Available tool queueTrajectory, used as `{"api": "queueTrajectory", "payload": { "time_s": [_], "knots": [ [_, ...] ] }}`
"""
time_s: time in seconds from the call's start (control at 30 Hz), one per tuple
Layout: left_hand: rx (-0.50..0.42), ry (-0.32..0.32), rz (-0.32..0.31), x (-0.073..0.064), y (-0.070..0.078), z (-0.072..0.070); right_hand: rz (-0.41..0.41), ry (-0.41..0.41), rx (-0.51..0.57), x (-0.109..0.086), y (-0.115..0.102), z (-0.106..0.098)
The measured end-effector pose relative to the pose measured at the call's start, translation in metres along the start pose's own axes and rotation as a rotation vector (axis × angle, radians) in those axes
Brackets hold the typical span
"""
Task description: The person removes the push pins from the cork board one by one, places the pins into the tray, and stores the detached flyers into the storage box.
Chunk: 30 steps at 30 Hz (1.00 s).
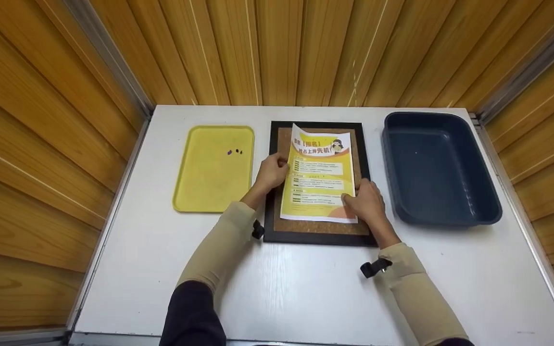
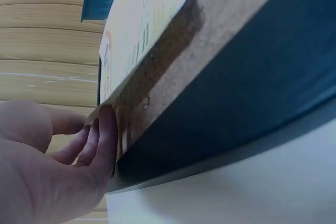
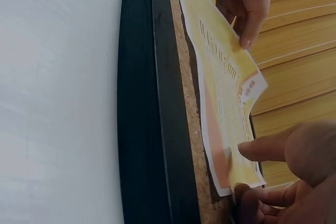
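A yellow and white printed flyer [image 1: 318,192] lies over a cork board [image 1: 322,227] with a black frame [image 1: 320,238]. My left hand [image 1: 272,172] pinches the flyer's left edge between thumb and fingers; in the left wrist view that edge is raised above the cork [image 2: 173,72], casting a shadow. On the opposite side, my right hand [image 1: 366,202] holds the right edge near the lower corner, its thumb on the printed face and its fingers beneath. The right wrist view shows the sheet [image 3: 226,93] bowed between both hands, slightly tilted relative to the frame.
Left of the board lies a yellow tray [image 1: 209,178] with several small dark and purple pieces [image 1: 234,152] on it. A deep dark blue bin [image 1: 438,178] stands at the right. Wood-patterned panels [image 1: 277,53] enclose the white table [image 1: 277,288] at the back and sides.
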<state>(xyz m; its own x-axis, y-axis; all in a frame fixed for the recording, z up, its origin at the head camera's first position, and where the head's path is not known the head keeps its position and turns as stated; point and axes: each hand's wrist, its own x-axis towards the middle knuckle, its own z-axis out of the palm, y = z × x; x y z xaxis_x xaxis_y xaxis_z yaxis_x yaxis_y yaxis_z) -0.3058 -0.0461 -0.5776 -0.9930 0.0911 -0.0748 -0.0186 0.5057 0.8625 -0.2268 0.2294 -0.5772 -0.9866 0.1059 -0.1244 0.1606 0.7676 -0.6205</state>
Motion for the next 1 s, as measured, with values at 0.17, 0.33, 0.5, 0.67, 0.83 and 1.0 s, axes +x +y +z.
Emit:
{"api": "queueTrajectory", "payload": {
  "time_s": [0.17, 0.33, 0.5, 0.67, 0.83, 1.0],
  "knots": [
    [-0.020, 0.028, 0.010, -0.003, -0.002, -0.005, 0.003, 0.040, -0.036, 0.002, -0.002, 0.007],
    [-0.044, 0.041, 0.034, -0.004, 0.003, -0.008, 0.012, 0.050, -0.018, 0.003, 0.000, 0.007],
    [-0.058, 0.047, 0.073, -0.006, 0.008, -0.010, 0.008, 0.039, 0.026, 0.002, 0.002, 0.004],
    [-0.094, 0.052, 0.110, -0.014, 0.020, -0.014, -0.036, 0.065, 0.095, 0.001, 0.005, -0.001],
    [-0.135, 0.051, 0.153, -0.027, 0.039, -0.019, -0.068, 0.130, 0.156, -0.004, 0.003, -0.017],
    [-0.186, 0.041, 0.220, -0.036, 0.062, -0.019, -0.064, 0.163, 0.225, -0.013, -0.004, -0.050]
  ]
}}
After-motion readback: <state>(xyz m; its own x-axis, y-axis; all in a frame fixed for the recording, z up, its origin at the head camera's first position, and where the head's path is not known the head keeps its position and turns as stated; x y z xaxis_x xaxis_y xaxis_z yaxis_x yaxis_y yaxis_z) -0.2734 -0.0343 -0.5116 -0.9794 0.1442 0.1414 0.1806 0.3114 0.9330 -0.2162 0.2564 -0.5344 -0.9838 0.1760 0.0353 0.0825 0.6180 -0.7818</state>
